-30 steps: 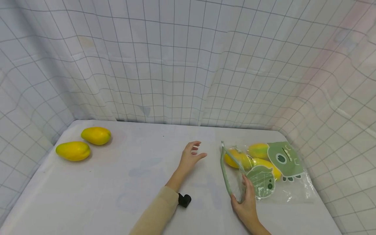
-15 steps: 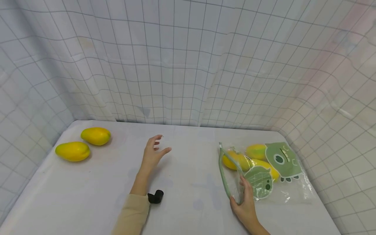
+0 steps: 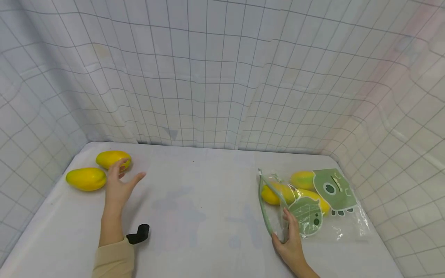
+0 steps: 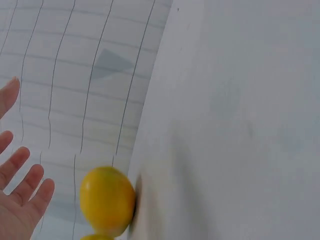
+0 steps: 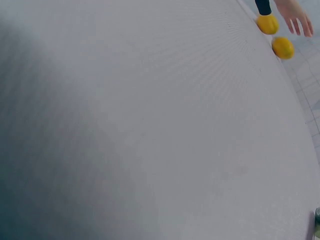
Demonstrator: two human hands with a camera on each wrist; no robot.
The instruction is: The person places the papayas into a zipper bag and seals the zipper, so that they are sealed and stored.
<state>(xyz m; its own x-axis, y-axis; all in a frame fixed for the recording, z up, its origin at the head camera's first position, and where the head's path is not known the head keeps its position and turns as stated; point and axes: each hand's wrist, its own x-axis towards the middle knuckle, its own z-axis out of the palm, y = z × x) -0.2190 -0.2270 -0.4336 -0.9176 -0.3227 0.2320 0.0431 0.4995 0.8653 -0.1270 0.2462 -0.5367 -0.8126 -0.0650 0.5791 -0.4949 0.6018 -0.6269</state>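
Beige L slv (image 3: 112, 259), lt. creases; blk L-wrist cam (image 3: 140, 234), elbow-shaped w/ rounded end; bare fingers (image 4: 16, 161).

the front papaya (image 3: 85, 179) and back papaya (image 3: 108, 158) are bright yellow with a green tinge. the zip bag (image 3: 351, 227) is clear, with a soft-green zip strip (image 3: 262, 204) and white-outlined green cartoon creatures; bagged papayas (image 3: 301, 180) show yellow, one greener. beige sleeve (image 3: 114, 260), black wrist camera (image 3: 140, 234), white tabletop (image 3: 208, 239) faintly blotched grey, whitish curtain (image 3: 215, 77) with a dark grey grid.
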